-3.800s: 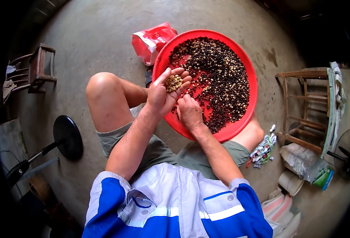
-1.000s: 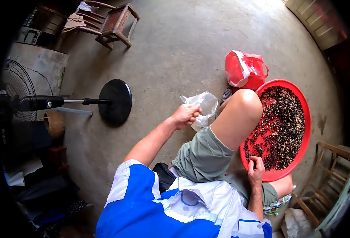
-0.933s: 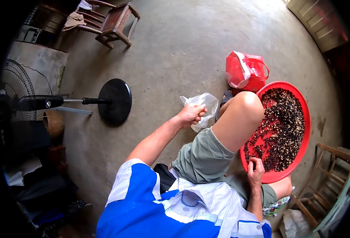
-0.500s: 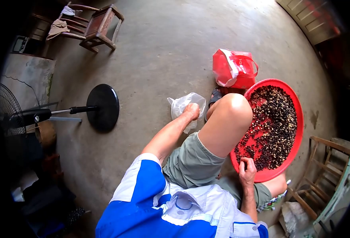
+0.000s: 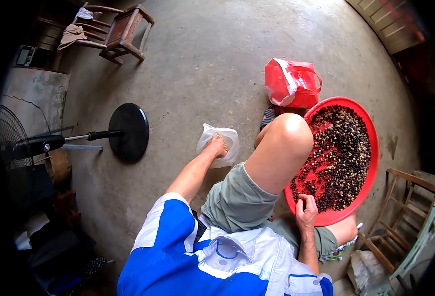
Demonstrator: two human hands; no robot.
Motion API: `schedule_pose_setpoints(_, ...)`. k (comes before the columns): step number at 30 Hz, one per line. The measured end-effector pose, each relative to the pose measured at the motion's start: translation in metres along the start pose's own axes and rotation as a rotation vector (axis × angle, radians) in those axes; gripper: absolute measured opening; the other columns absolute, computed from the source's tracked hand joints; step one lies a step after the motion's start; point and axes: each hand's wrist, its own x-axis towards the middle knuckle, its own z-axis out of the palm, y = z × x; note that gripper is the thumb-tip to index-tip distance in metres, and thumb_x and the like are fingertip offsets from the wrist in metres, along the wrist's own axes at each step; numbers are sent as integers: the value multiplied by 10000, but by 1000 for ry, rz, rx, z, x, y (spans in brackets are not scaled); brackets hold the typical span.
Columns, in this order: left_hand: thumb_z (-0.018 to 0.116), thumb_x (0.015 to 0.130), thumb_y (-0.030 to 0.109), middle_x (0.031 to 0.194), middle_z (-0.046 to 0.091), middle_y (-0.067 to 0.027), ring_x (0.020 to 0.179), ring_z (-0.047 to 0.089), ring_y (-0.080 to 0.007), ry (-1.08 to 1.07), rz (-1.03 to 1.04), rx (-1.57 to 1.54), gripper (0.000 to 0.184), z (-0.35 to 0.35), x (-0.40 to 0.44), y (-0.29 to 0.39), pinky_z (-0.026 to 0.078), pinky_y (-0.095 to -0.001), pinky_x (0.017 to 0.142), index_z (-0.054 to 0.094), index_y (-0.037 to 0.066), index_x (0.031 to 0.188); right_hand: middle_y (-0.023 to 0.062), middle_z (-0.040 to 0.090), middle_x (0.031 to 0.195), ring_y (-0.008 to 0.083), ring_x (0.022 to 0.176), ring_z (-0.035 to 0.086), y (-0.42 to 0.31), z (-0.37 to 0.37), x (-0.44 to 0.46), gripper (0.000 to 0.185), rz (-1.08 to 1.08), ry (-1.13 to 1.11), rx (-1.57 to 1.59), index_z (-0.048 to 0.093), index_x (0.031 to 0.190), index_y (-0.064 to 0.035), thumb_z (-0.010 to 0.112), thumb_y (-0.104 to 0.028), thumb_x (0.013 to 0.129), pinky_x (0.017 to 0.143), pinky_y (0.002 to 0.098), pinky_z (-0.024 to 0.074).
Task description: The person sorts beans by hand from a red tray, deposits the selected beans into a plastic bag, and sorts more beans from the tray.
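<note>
Dark and pale beans lie mixed across a round red tray at the right of the frame, thick toward its right side, thinner at its left, where the perforated red bottom shows through. At the far left, a pedestal fan lies across the picture, its round black base toward the middle. Above it, in the upper left, stands a wooden chair with a beige cloth and a white cloth on its back. Near the centre, the left hand reaches into the mouth of a translucent plastic bag on the concrete floor; pale beans seem to show around the fingers, but whether the grip is wide or closed on anything I cannot tell. Next come grey-green shorts and a raised bare knee, with a red carrier bag standing above the knee. The right hand is at the tray's lower left edge, fingers curled narrow; whether anything sits inside them is hidden. A panelled door fills the upper right corner, and a wooden frame stands at the lower right.
</note>
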Motion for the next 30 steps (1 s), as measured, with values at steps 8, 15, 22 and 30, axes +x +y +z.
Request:
schedule_pose_setpoints(8, 834, 665, 440, 1453, 433, -274, 1368, 427, -421, 188, 70, -133, 914, 12, -10, -24, 386, -464, 1145, 500, 56, 1424, 167, 635, 897, 336, 834, 644, -2, 0, 1, 109, 5, -9, -1, 635, 963, 21, 591, 42, 866, 767, 398, 531)
schedule_pose_setpoints(15, 857, 603, 491, 1470, 401, -294, 1381, 382, -474, 221, 223, -230, 1058, -1, -30, -12, 361, -506, 1154, 423, 54, 1463, 169, 638, 899, 340, 832, 642, -3, 0, 1, 103, -5, 0, -2, 636, 964, 20, 590, 37, 873, 764, 403, 529)
schedule_pose_setpoints(22, 865, 591, 423, 1511, 344, -243, 1391, 362, -459, 93, 254, 1, 998, -12, -28, 23, 372, -586, 1117, 447, 123, 1446, 167, 640, 896, 339, 824, 643, -1, 0, 0, 100, -5, -3, -9, 638, 955, 19, 591, 38, 869, 758, 406, 529)
schedule_pose_setpoints(30, 892, 578, 490, 1562, 318, -144, 1457, 246, -489, 136, 328, 308, 1032, -46, -34, 70, 265, -785, 1065, 423, 314, 1481, 169, 634, 876, 342, 817, 639, -2, 1, 0, 102, -14, 12, -2, 636, 949, 18, 585, 38, 863, 755, 402, 528)
